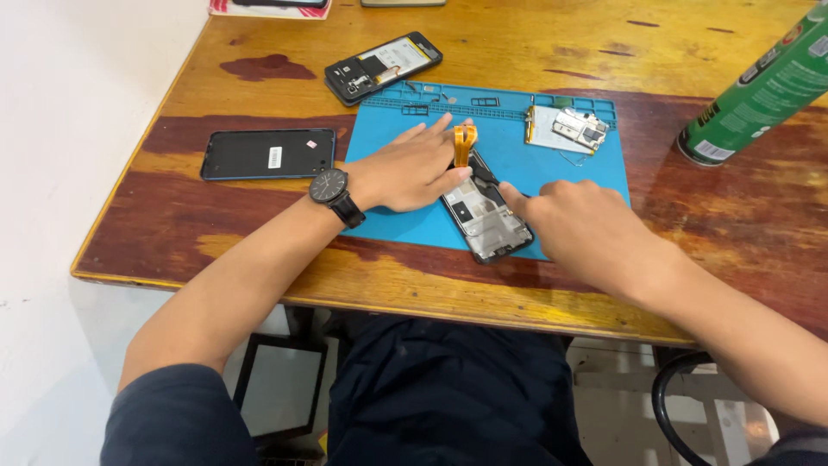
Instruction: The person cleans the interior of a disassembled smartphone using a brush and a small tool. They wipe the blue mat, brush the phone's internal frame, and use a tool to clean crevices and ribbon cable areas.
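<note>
An opened black phone frame (487,220) lies on a blue work mat (595,168), its insides showing. An orange flat cable (465,142) stands up in a loop from its far end. My left hand (412,168), with a black wristwatch (331,189) on the wrist, rests flat on the phone's left edge, thumb by the cable. My right hand (582,226) is curled at the phone's right side, its fingertips pinched on a thin dark tool whose tip touches the phone's middle.
On the wooden table (259,250) a black back cover (268,154) lies to the left. Another opened phone (383,66) sits behind the mat. A circuit board (579,129) rests on the mat's far right. A green spray can (759,91) stands at the right.
</note>
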